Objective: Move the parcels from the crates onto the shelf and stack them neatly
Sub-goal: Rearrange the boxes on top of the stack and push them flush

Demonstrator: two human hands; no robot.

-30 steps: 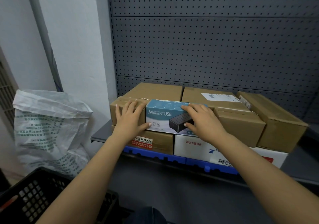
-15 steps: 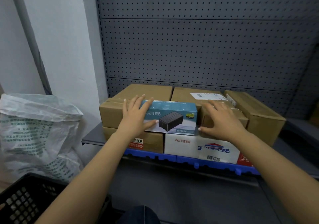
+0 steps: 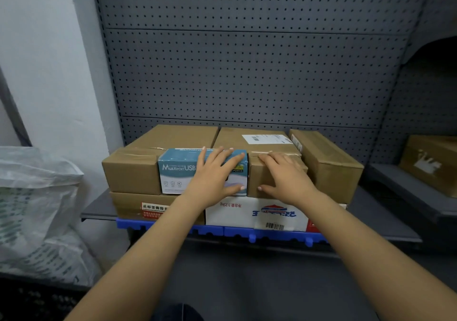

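Note:
A teal and white "Multiport USB" box (image 3: 176,172) stands in the upper front row of parcels on the grey shelf (image 3: 99,209), between a brown carton (image 3: 132,170) on its left and a smaller brown carton (image 3: 259,180) on its right. My left hand (image 3: 215,175) lies flat against the USB box's front, fingers spread. My right hand (image 3: 284,175) rests flat on the smaller carton, thumb on its front face. Neither hand grips anything. Below sit a brown carton with a red label (image 3: 138,205) and a white printed box (image 3: 247,213).
More brown cartons (image 3: 257,139) fill the back row, and a long one (image 3: 329,162) lies at the right end. Blue plastic pallet (image 3: 272,234) edges the shelf. A white woven sack (image 3: 37,209) stands at left above a black crate (image 3: 29,301). Another carton (image 3: 432,162) sits on the right-hand shelf.
My left hand slid right from the left carton onto the USB box's front. My right hand moved off the USB box onto the carton beside it. The box now stands flush in the row.

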